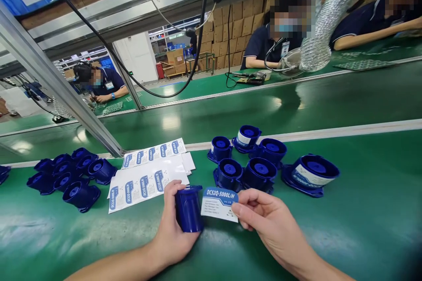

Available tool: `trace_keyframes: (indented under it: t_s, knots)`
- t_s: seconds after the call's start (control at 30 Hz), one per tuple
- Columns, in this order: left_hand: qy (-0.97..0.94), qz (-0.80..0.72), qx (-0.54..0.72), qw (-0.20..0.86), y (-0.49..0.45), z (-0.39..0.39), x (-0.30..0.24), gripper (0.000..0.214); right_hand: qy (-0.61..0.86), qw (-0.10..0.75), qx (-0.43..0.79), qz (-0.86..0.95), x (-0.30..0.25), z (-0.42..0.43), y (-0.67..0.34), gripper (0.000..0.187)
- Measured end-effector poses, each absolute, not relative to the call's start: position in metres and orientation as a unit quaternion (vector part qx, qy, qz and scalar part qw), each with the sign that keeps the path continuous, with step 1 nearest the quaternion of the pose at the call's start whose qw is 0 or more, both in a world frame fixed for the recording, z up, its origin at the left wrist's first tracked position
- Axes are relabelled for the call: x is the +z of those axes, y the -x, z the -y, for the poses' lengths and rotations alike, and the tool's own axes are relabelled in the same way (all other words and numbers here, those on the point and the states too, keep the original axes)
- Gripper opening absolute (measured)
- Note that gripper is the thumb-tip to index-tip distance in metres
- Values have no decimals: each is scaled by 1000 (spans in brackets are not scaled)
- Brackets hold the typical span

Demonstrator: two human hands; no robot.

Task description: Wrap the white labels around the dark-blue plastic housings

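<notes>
My left hand [171, 228] is wrapped around a dark blue plastic housing [188, 208], held on its side just above the green table. My right hand [268, 224] pinches a white and blue label sticker [219, 204] reading DCS2Q-5000L/H, and the sticker's left edge touches the housing. Both hands are near the table's front edge.
Sheets of label stickers [148, 178] lie just beyond my left hand. A cluster of blue housings [66, 175] sits at the left, and several more housings [263, 160], some labelled, at the centre right. Beyond the green conveyor belt [296, 105], other people work. A slanted metal post [59, 83] rises at the left.
</notes>
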State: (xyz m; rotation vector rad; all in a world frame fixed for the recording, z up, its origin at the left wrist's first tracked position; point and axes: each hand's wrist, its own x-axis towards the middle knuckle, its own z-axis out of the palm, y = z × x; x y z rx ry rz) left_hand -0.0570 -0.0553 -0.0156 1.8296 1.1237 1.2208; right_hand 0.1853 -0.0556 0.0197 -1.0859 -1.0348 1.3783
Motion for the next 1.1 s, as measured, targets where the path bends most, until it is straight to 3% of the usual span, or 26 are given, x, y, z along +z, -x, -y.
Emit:
trace_keyframes:
  t_s: [0.33,1.1]
  knots:
    - [-681,-438,461,363,55,50,-11,81,450,460,669,373,2,51,-173,47]
    - [-691,-445,421,383,59,44,-7,87,435,477,607,464,-16,51,-176,38]
